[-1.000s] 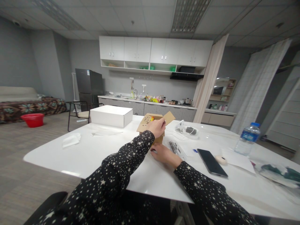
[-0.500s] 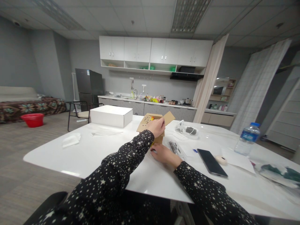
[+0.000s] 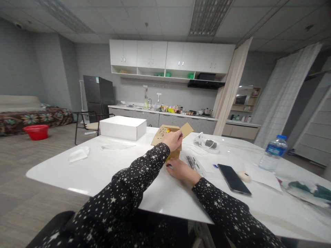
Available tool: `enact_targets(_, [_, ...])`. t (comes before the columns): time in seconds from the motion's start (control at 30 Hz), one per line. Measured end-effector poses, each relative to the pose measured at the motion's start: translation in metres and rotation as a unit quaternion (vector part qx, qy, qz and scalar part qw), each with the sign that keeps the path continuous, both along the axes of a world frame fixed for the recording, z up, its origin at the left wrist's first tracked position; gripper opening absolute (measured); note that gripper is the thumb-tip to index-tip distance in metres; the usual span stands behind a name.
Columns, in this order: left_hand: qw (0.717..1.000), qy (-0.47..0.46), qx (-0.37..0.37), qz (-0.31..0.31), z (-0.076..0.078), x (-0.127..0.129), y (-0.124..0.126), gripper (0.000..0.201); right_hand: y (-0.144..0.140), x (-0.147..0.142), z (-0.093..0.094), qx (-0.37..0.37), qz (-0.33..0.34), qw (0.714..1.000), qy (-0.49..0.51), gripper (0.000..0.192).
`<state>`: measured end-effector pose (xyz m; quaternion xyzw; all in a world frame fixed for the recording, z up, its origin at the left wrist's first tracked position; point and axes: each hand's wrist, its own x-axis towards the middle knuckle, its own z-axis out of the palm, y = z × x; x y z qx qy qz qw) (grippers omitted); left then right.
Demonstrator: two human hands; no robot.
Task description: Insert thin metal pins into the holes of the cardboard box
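Brown cardboard box (image 3: 176,154) sits just beyond my hands, about mid-width on the white tabletop (image 3: 111,168), closer to its far edge than its near one. Dark-specked left flap (image 3: 157,138) leans toward the tabletop's left edge; right flap (image 3: 187,130) sticks up toward the far edge, angled right. Long axis: can't tell, hands block it. Left hand (image 3: 172,140) is up over the box top, fingers curled nearly closed by the right flap; can't confirm a pinch on it. Right hand (image 3: 181,171) is lower and nearer me, at the box's near face, fingers bent narrow; contents, if any, hidden. Clear packet (image 3: 192,163) just right of it, white box (image 3: 121,128) off left by the far edge.
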<state>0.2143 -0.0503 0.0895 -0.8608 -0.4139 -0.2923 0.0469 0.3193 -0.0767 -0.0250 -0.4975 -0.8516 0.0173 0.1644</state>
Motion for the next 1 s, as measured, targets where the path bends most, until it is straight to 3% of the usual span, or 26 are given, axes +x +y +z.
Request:
enact_targets(0.33, [1.0, 0.003, 0.003, 0.02, 0.001, -0.002, 0.001, 0.023, 0.002, 0.001, -0.002, 0.007, 0.005, 1.0, -0.001, 0.02])
enact_targets(0.53, [1.0, -0.017, 0.0, -0.026, -0.002, -0.001, 0.006, 0.018, 0.001, 0.001, -0.002, 0.007, 0.001, 1.0, 0.002, 0.02])
enact_targets(1.0, [0.999, -0.028, -0.004, -0.029, -0.005, -0.006, 0.017, 0.018, 0.0, 0.002, -0.001, 0.004, 0.004, 1.0, 0.005, 0.021])
